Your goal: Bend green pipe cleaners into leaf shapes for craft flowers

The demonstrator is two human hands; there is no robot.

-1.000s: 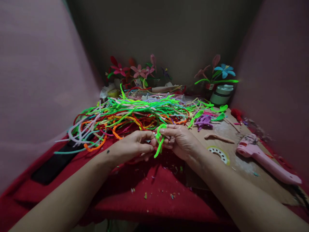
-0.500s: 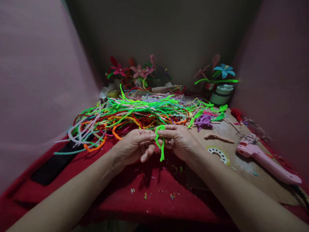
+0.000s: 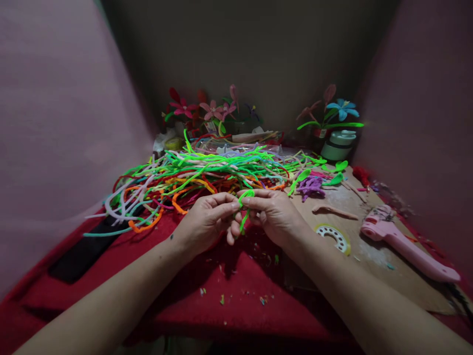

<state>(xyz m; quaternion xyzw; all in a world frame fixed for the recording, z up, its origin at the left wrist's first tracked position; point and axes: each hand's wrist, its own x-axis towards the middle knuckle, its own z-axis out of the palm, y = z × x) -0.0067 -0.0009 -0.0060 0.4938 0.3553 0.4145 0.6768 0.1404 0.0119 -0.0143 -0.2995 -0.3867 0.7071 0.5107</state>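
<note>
Between my two hands is a bright green pipe cleaner (image 3: 245,195) bent into a loop, its tail hanging down below. My left hand (image 3: 210,219) pinches the loop's left side between thumb and forefinger, with the lower fingers curled near the tail. On the other side, my right hand (image 3: 275,214) grips the top of the loop with thumb and forefinger. Both hands are above the red cloth. Just behind them lies a big tangled pile of pipe cleaners (image 3: 221,165) in green, orange, white and red.
A brown board (image 3: 306,212) at right carries a pink glue gun (image 3: 406,246), a tape roll (image 3: 334,237), purple pipe cleaners (image 3: 311,187) and green leaf shapes (image 3: 335,179). A black flat object (image 3: 79,259) lies left. Behind stand fuzzy flowers (image 3: 211,109) and a pale green lidded container (image 3: 339,144).
The green pipe cleaner's loop has tilted, and its tail now sits closer to my left fingers. My left hand has turned slightly, its lower fingers dropping beside the tail.
</note>
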